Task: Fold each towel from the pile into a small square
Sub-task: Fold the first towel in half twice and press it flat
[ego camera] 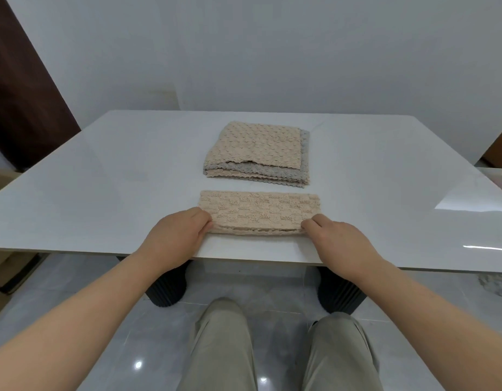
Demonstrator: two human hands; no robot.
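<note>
While the left hand point(176, 235) and right hand point(340, 238) each pinch a near corner of the beige towel point(258, 213), one end should fold squarely over, edges matched.

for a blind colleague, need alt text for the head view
A person's left hand and right hand pinch the near corners of a beige towel folded into a strip on a white table. A pile of beige and grey towels lies just beyond it.
</note>
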